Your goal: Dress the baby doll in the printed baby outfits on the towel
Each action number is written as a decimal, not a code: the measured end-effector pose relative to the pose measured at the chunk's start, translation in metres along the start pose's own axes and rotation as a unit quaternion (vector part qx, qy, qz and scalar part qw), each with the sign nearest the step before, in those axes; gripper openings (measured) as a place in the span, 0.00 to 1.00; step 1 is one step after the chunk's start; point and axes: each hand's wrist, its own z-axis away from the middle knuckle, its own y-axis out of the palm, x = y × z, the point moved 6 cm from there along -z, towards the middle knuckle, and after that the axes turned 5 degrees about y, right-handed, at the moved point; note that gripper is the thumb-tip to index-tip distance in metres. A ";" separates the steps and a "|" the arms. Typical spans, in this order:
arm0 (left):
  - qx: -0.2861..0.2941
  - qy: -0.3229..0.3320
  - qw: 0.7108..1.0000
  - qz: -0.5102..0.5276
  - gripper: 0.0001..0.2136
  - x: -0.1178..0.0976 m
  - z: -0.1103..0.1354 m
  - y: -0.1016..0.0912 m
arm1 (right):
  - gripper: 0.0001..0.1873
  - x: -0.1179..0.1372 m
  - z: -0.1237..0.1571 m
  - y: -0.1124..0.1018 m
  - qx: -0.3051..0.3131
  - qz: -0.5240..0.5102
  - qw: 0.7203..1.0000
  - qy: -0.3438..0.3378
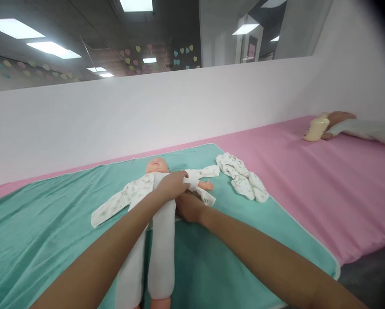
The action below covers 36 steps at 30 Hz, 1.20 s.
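Observation:
A baby doll (162, 253) lies on its back, head (157, 165) toward the wall, legs toward me. A white printed baby shirt (141, 187) is spread around its upper body; one sleeve stretches out to the left, the other to the right. The doll's hand (206, 185) on the right side is bare, beside that sleeve. My left hand (173, 184) rests across the doll's torso with its fingers curled over the side. Just below it, my right hand (190, 207) is closed at the doll's side, on the shirt's edge; its fingertips are partly hidden.
White printed baby pants (242, 176) lie crumpled at the right edge of the teal blanket (67, 206). Pink padding (308, 184) extends to the right, where a bottle (316, 128) stands beside a second doll (362, 128). A white wall (131, 111) with glass above runs behind.

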 end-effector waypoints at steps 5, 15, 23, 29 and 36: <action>0.059 0.112 0.975 -0.184 0.12 -0.038 -0.040 0.041 | 0.22 0.002 0.002 -0.003 -0.007 0.047 0.999 -0.025; 0.030 0.059 0.979 -0.194 0.11 0.006 -0.049 -0.013 | 0.23 -0.049 -0.006 -0.018 -0.107 0.141 0.972 0.154; 0.013 0.053 0.977 -0.204 0.08 0.016 -0.033 -0.015 | 0.10 -0.124 -0.008 -0.035 -0.106 -0.261 0.920 0.271; 0.014 0.071 0.973 -0.219 0.03 0.017 -0.027 -0.016 | 0.16 -0.139 -0.005 -0.037 -0.156 -0.457 0.833 0.271; 0.002 -0.012 0.972 -0.235 0.15 0.011 -0.027 -0.017 | 0.20 -0.122 -0.003 -0.045 -0.152 -0.612 0.740 0.233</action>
